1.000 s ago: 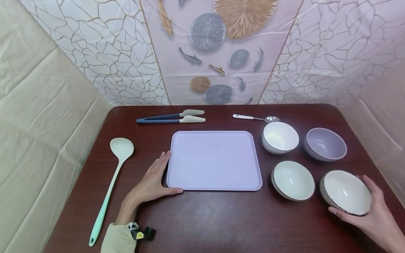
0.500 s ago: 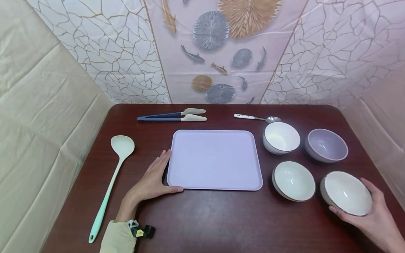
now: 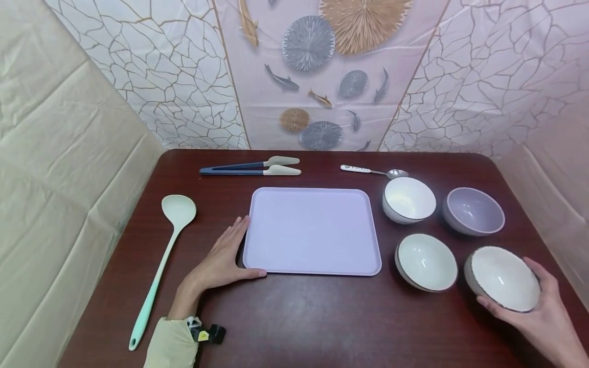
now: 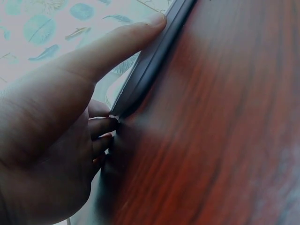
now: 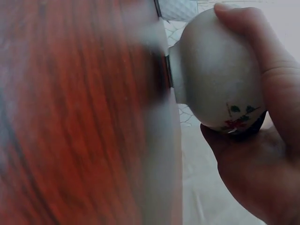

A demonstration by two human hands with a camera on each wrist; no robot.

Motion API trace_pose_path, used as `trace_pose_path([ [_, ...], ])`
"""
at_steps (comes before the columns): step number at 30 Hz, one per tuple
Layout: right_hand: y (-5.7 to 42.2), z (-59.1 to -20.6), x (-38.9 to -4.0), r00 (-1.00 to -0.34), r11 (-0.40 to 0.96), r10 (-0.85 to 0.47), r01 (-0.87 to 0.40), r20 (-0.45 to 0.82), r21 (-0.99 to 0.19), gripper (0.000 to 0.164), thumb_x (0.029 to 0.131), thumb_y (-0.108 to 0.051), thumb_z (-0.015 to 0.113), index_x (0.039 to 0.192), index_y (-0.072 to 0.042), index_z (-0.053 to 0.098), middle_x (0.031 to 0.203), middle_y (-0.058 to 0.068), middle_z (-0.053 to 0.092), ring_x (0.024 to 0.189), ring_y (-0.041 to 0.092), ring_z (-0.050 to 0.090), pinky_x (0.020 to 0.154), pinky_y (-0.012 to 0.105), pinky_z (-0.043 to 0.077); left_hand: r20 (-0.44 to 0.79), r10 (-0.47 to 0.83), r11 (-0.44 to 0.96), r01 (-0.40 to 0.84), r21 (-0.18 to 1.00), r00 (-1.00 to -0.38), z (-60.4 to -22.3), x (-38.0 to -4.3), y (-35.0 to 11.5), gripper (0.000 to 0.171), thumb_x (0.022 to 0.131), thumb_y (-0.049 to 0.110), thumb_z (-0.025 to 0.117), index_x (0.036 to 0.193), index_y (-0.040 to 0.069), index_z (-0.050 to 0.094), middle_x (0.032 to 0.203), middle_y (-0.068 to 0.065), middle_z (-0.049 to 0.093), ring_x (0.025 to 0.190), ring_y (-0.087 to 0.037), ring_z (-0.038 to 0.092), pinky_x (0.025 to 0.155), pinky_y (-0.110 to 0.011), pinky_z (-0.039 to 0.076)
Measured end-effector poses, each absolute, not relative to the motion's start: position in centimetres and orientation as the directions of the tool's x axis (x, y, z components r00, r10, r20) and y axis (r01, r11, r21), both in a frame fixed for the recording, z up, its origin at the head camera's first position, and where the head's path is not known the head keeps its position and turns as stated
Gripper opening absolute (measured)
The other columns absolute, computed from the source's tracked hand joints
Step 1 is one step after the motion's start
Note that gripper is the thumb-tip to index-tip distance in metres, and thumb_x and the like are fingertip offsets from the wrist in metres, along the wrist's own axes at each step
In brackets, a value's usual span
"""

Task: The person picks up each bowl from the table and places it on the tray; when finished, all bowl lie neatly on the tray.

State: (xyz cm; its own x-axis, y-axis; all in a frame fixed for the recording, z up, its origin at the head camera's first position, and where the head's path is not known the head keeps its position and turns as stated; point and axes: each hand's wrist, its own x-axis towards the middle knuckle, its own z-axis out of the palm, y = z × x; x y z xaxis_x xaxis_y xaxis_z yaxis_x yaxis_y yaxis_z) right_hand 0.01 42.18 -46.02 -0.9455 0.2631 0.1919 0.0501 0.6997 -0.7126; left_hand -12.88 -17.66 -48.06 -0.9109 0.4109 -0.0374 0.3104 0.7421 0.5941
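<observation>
My left hand lies at the lilac tray's near-left corner. Its fingers are extended against the left side, and the thumb touches the front edge, as the left wrist view shows too. The rectangular tray is flat on the table. At the right, my right hand grips an off-white bowl with a dark, rough rim, thumb on the near side and fingers round the right. In the right wrist view this bowl has a red flower on its outside; whether its foot touches the table is hard to tell.
Close by stand a pale bowl, a white bowl and a purple bowl. A spoon and blue-handled tongs lie at the back. A long mint-handled ladle lies at the left. Fabric walls surround the dark table.
The head view has shifted very slightly. Both hands keep their places, the left at the tray's corner and the right round the off-white bowl.
</observation>
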Motion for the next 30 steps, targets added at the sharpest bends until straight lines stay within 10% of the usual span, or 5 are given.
trace_pose_path([
  [16,38.2,-38.2,-3.3,-0.943,0.700,0.266,0.046,0.200,-0.713,0.115,0.065,-0.007,0.091,0.154,-0.032,0.024,0.148,0.006,0.032,0.112,-0.001,0.038,0.082,0.003,0.027,-0.022,0.422,0.721,0.321,0.614,-0.906,-48.4,-12.7,-18.2,0.127,0.068,0.076,0.071,0.159,0.015,0.007,0.163,-0.002,0.010,0.149,-0.018,0.002,0.119,-0.045,0.007],
  [30,23.2,-35.3,-11.8,-0.960,0.608,0.006,-0.219,0.280,-0.763,0.120,0.052,-0.013,0.099,0.150,-0.021,0.030,0.144,0.004,0.040,0.120,0.022,0.046,0.090,0.020,0.042,0.011,0.427,0.717,0.346,0.605,-0.904,-48.7,-13.0,-18.4,0.127,0.067,0.077,0.070,0.159,0.015,0.008,0.163,-0.002,0.011,0.148,-0.017,0.003,0.119,-0.043,0.007],
])
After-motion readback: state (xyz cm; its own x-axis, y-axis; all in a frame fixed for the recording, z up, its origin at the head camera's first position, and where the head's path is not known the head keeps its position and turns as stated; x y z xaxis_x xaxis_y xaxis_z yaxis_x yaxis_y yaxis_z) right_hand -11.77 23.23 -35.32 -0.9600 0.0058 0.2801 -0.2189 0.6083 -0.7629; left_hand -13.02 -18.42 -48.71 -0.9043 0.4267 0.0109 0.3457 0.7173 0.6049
